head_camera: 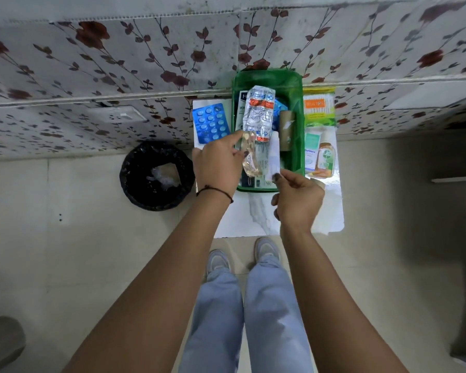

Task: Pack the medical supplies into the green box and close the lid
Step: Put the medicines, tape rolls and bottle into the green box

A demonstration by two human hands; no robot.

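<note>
Standing over a small white worktop (331, 211) pushed against the flowered wall, the person is partway through the packing step, as I read it. The green box (296, 84) sits open at the middle of the worktop, already holding a brown roll (287, 127) and some flat packets; I cannot make out its lid for certain.

To the right of the box, not yet packed, lie a pack of cotton buds (319, 106), an orange antiseptic bottle (326, 157) and a pale carton (311, 146). To the left lies a blue blister strip (211, 122).

The left hand (218, 165) pinches silver-and-orange blister strips (258, 114) over the box, its grip clenched on their near end. The right hand (299, 197) hovers at the box's near edge, fingertips closed on the end of a small white tube (273, 157).

Next, both items want lowering flat among what is inside. Then the loose things on either side need gathering before any lid can shut, and the tall bottle will probably have to lie down to fit.
</note>
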